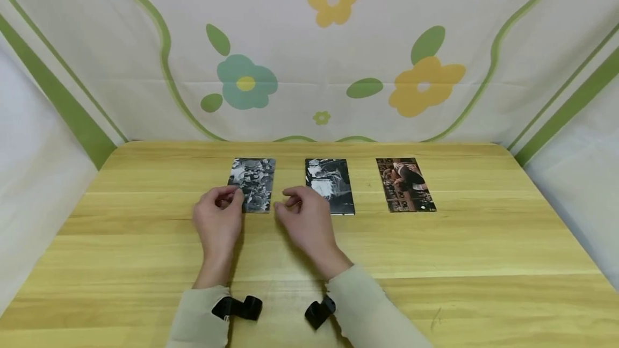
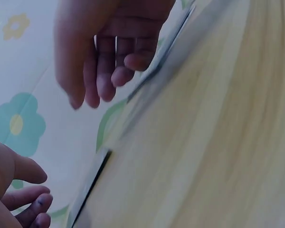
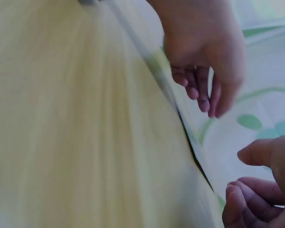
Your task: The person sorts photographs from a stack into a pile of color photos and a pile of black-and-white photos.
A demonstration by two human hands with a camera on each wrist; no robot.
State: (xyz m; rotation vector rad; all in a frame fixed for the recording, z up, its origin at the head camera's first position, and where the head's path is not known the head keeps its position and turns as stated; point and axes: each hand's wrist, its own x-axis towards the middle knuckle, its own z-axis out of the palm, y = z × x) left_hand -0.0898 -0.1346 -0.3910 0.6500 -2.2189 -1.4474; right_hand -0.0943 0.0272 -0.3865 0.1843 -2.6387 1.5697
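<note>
Photos [image 1: 258,182] are down, three in a row near the far edge of the desk [image 1: 483,240]; your left hand [image 1: 220,219] and right hand [image 1: 311,222] grip nothing, thumbs off fingers, so maybe just tidying left.

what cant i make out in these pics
Left card: lower-left part behind the left hand, head view; picture too edge-on, left wrist view.
Middle card: lower-left part behind the right hand, head view.
Left sleeve: cut off by bottom edge, head view.
Table: grain blurred, right wrist view.
</note>
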